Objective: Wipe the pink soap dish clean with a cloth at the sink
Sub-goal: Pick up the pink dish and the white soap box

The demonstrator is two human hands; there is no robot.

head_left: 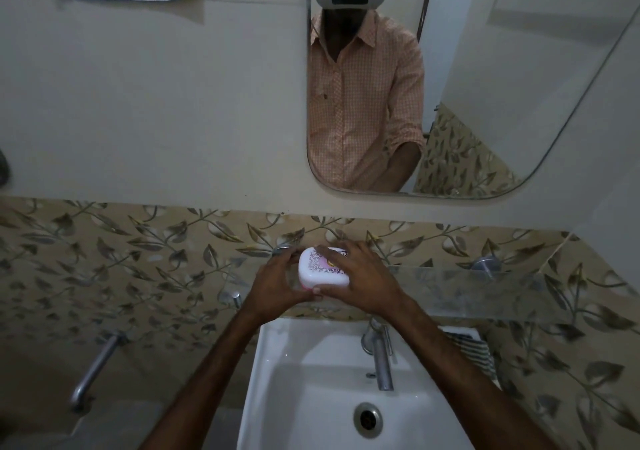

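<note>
Because the white ceramic sink (266, 363) lies directly below the hands, with its round metal drain (367, 419) nearer than they are, anything that slips should fall into the basin, not onto the floor. A chrome tap (381, 366) stands under the right wrist. Just to the right of it, below and outside the right forearm, lies a dark-and-white striped cloth (471, 349); neither hand touches it.

Both hands grip the pink-and-white lidded plastic soap dish (320, 269) between them. The left hand (273, 287) cups its left end with curled fingers. The right hand (363, 283) lies over the lid with fingers spread across the top and the thumb on the near edge. The lid looks closed. The frosted glass shelf (485, 290) runs off to the right of the hands, and I cannot tell whether the dish rests on its end or is held free of it.

The step looks like bringing the dish down to be wiped. To do it well:
- Keep it level so that any wet soap inside stays put.
- Lower it over the basin.
- Let the left hand take the whole weight before the right lets go to reach for the cloth.
- Mind the tap on the way.

Beyond the hands are the leaf-patterned beige tiles (138, 259), and above them the rounded wall mirror (502, 86).
</note>
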